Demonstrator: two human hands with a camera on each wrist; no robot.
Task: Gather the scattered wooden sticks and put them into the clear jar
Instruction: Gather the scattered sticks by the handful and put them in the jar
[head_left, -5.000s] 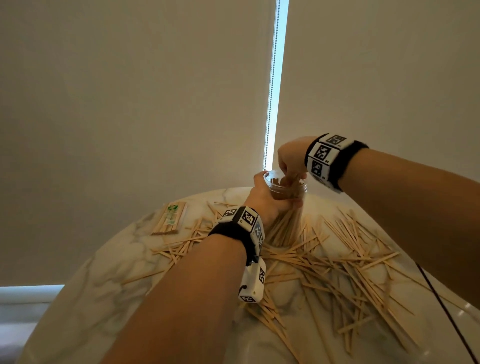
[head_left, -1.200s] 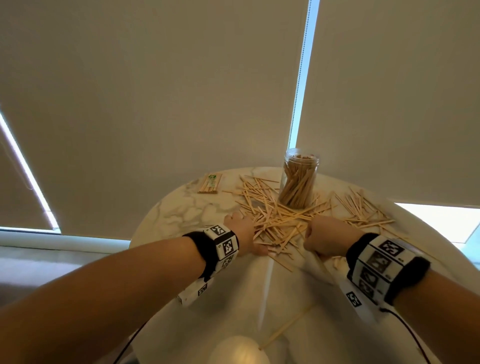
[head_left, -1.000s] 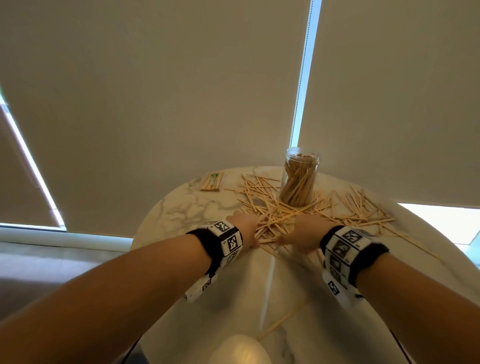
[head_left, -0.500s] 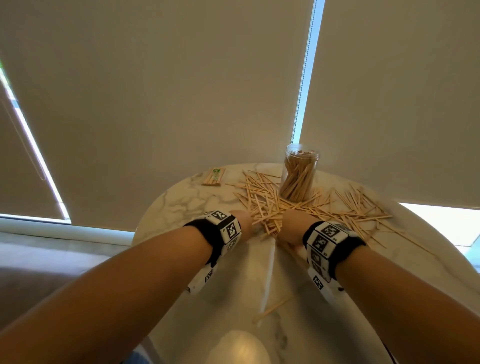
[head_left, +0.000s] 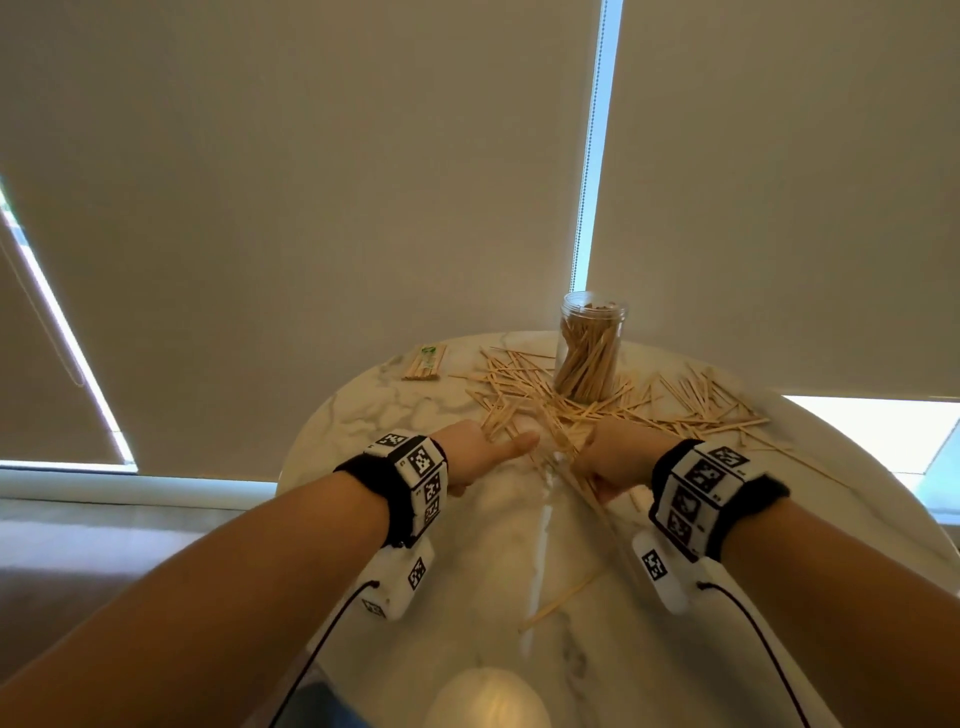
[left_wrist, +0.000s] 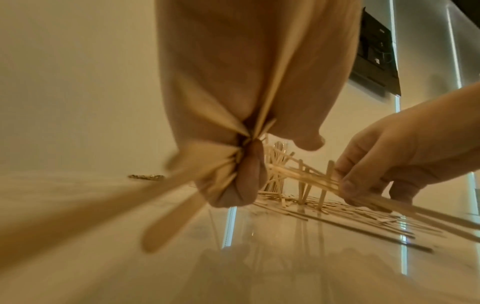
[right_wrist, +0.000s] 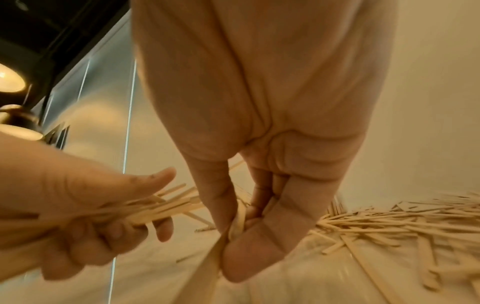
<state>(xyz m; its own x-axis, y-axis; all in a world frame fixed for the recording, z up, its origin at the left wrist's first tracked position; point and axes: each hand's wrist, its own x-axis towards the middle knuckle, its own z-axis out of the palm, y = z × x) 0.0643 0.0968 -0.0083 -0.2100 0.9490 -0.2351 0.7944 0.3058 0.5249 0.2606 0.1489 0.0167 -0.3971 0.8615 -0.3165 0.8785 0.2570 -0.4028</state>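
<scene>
Both grips are clamped on bunches of wooden sticks (head_left: 597, 410), left hand (head_left: 475, 451) and right hand (head_left: 618, 457) at the near edge of the heap, probably to carry them to the clear jar (head_left: 589, 348) standing far on the counter (head_left: 467, 545).

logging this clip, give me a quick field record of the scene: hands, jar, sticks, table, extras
left hand: grips a bundle of sticks
right hand: grips a bundle of sticks
clear jar: upright, open, partly filled with sticks
loose sticks: scattered around the jar's base
table: round, marbled
packet of sticks: far left, lying flat
stray stick: alone, near side
</scene>
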